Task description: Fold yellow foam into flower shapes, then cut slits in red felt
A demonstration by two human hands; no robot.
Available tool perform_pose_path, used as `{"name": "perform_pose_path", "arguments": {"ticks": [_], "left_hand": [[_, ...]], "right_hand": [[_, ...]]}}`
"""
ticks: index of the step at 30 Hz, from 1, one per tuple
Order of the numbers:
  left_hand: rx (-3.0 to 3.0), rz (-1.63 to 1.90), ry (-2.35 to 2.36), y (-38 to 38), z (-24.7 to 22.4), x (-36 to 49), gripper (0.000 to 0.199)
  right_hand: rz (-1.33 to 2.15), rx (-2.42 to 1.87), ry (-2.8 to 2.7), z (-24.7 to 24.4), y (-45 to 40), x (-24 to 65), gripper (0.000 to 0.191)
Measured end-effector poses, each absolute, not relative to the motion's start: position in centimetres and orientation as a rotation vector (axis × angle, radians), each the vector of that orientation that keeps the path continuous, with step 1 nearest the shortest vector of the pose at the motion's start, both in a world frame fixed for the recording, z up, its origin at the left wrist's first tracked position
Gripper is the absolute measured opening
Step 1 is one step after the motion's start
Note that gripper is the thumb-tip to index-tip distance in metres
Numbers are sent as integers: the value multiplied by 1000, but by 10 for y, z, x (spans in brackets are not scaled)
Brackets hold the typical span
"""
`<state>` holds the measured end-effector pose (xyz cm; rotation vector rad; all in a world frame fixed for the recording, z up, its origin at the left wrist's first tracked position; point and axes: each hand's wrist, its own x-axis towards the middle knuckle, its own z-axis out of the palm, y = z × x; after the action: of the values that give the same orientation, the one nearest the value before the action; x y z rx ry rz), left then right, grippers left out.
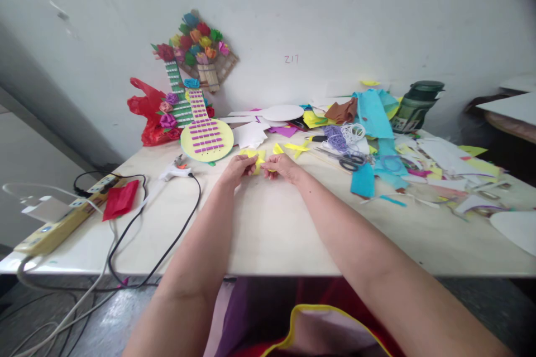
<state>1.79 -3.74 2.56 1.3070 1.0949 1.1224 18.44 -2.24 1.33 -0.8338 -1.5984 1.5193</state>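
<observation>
Over the middle of the table, my left hand (242, 168) pinches a small piece of yellow crepe paper (259, 163) between thumb and fingers. My right hand (280, 165) closes on the same yellow paper from the other side, and the fingertips of both hands are close together. Part of the paper is hidden behind the fingers. More yellow paper strips (296, 147) lie just beyond my right hand. A round yellow disc with rows of purple pieces (207, 140) stands behind my left hand, and a white glue gun (175, 171) rests to its left.
Scissors (352, 162), white string (353, 133), blue crepe paper (362, 181) and many paper scraps spread over the right side. A green bottle (419, 106) stands at the back right. A power strip (62, 220) with cables and a red packet (120, 199) lie at left. Paper flowers (201, 39) lean against the wall.
</observation>
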Motion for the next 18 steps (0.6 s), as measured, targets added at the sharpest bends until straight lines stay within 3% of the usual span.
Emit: {"name": "perform_pose_path", "arguments": {"ticks": [18], "left_hand": [[1163,1289,985,-36,24,25,29]], "right_hand": [[1408,-839,-1623,16,-28,174,20]]}}
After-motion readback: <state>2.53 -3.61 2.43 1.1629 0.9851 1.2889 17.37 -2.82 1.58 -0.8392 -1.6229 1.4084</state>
